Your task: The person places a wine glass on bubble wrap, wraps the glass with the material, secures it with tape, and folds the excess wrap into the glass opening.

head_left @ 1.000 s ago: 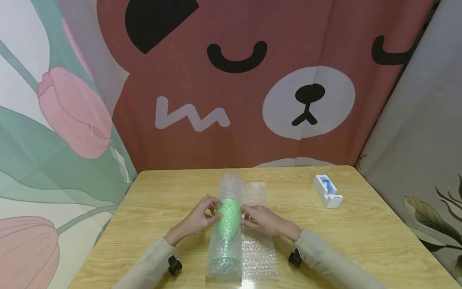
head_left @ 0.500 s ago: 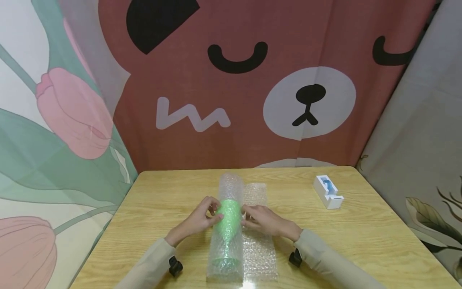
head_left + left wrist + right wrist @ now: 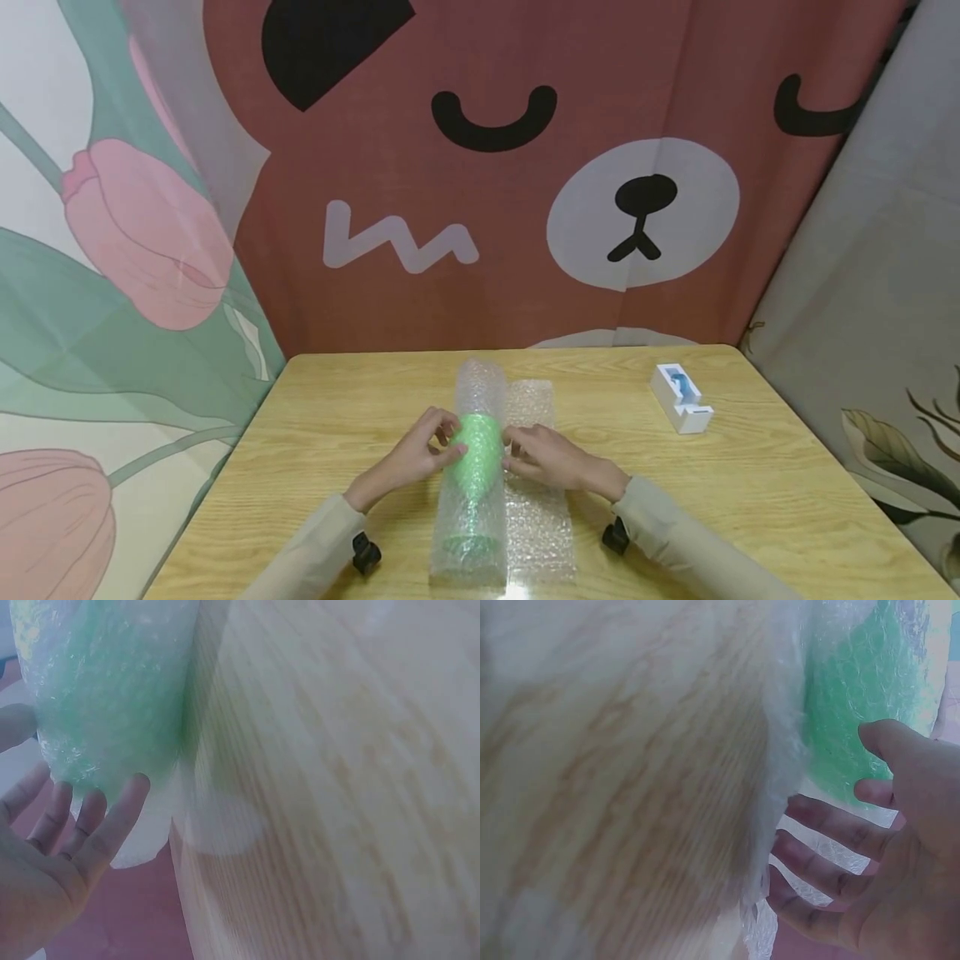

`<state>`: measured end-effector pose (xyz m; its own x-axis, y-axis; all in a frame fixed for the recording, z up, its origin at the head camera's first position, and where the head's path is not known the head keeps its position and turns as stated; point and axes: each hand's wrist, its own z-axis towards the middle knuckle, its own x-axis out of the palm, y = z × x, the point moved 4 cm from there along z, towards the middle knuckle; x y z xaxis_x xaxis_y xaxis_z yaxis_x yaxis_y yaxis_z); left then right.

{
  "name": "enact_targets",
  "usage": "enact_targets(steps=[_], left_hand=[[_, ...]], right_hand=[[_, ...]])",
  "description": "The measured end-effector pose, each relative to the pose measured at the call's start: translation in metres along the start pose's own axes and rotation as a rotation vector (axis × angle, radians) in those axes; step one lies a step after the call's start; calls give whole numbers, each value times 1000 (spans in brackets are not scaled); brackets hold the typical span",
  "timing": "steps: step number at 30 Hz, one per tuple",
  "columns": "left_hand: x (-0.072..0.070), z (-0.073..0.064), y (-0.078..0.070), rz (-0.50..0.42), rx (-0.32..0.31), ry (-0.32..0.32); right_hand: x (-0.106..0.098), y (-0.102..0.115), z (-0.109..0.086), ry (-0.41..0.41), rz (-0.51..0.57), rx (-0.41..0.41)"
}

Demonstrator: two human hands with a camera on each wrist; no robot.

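A green goblet (image 3: 477,454) lies inside a long roll of clear bubble wrap (image 3: 471,517) in the head view, its cup away from me. My left hand (image 3: 420,450) rests against the roll's left side beside the cup. In the left wrist view, that hand's fingers (image 3: 120,817) are spread and nearly straight along the wrap. From the other side my right hand (image 3: 551,457) touches the roll, level with the cup. The right wrist view has its fingers (image 3: 840,825) loosely extended to the plastic edge, with the thumb over the green cup.
Flat bubble wrap (image 3: 538,529) extends from the roll's right side across the wooden table (image 3: 337,387). A white tape dispenser (image 3: 681,400) with blue tape stands at the back right. Behind the table hangs a printed bear curtain (image 3: 480,308).
Both hands stay beside the wrapped goblet, and any shift of them or the roll is very slight. The tape dispenser keeps its place.
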<state>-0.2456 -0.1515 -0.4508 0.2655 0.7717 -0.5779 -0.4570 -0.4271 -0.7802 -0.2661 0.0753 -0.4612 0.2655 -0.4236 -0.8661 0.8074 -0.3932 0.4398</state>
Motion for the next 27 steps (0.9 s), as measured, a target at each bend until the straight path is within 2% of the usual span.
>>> enact_targets(steps=[9, 17, 27], left_hand=[[2, -1, -1, -8, 2, 5], [5, -1, -3, 4, 1, 13], [7, -1, -2, -20, 16, 3]], right_hand=[[0, 0, 1, 23, 9, 14], [1, -2, -5, 0, -129, 56], [-3, -1, -6, 28, -102, 21]])
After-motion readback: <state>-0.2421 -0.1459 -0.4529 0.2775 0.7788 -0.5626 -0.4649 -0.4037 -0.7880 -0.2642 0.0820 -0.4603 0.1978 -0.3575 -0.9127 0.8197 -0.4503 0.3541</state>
